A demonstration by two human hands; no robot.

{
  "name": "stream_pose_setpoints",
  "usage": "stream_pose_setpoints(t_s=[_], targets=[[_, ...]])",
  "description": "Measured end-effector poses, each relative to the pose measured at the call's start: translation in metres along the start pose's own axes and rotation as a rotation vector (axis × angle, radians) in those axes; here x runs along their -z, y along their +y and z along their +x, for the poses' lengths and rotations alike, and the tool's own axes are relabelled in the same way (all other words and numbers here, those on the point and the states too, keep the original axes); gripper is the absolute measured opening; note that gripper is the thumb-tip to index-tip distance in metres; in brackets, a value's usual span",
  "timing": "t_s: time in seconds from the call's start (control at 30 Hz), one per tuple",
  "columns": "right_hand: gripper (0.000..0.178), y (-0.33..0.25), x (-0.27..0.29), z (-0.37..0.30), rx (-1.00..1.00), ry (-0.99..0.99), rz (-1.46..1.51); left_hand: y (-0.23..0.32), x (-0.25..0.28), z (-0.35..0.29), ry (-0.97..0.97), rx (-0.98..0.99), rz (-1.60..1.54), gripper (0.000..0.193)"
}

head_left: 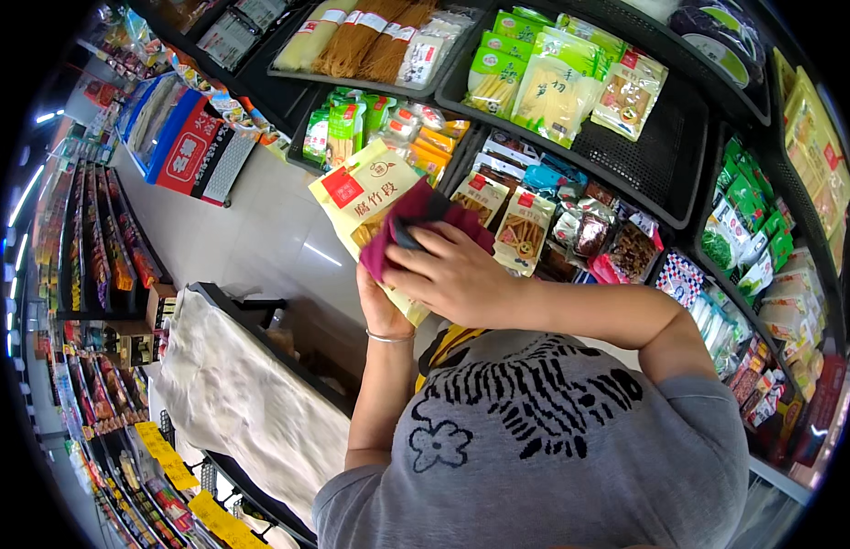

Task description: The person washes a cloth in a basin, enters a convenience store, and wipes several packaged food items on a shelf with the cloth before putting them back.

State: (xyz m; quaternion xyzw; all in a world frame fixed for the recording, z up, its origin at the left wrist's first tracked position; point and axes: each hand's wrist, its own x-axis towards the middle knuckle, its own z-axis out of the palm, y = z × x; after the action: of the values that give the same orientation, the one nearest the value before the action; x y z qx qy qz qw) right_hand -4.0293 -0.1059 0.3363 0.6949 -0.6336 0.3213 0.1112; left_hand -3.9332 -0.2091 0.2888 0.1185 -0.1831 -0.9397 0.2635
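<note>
My left hand [384, 309] grips a pale yellow food bag [368, 192] with a red label, its thumb side showing near the bag's lower edge. The bag is tilted in front of my chest. My right hand [466, 282] is closed on a maroon cloth [461, 218] with a dark grey edge, pressed against the bag's front. The cloth and my fingers cover much of the bag's lower half. Just beyond my right hand, similar yellow bags [524, 233] stand on the shelf beside small dark snack packs [594, 233].
Ahead, a black shelf tray [644, 178] holds green and yellow bags [557, 87]. Noodle bundles [365, 41] lie in another tray. At my left is a display covered with a cream cloth [246, 393]. A red and blue freezer [187, 142] stands across the tiled floor [287, 229].
</note>
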Motion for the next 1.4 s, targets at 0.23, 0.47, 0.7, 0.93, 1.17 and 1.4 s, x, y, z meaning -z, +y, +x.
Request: stream_pose_setpoints(t_s=[0.23, 0.47, 0.7, 0.93, 1.17, 1.4], targets=[[0.015, 0.031, 0.016, -0.065, 0.029, -0.246, 0.054, 0.017, 0.005, -0.003, 0.099, 0.02, 0.042, 0.051], [0.064, 0.073, -0.025, -0.119, -1.075, -0.361, 0.997, -0.011, 0.051, 0.001, 0.155, 0.156, 0.033, 0.05], [0.049, 0.075, -0.047, -0.155, -1.341, -0.173, 1.415, -0.083, 0.07, 0.038, 0.049, 0.584, -0.005, 0.053], [0.043, 0.097, -0.049, -0.196, -1.658, 0.265, 1.42, -0.115, 0.114, 0.058, 0.139, 0.731, 0.457, 0.054], [0.054, 0.117, -0.095, -0.254, -1.729, -0.178, 1.047, -0.15, 0.174, 0.078, 0.141, 0.855, 0.938, 0.063], [0.037, 0.085, -0.029, -0.266, -1.426, -0.453, 0.31, -0.154, 0.17, 0.079, -0.263, 0.155, 1.974, 0.038]])
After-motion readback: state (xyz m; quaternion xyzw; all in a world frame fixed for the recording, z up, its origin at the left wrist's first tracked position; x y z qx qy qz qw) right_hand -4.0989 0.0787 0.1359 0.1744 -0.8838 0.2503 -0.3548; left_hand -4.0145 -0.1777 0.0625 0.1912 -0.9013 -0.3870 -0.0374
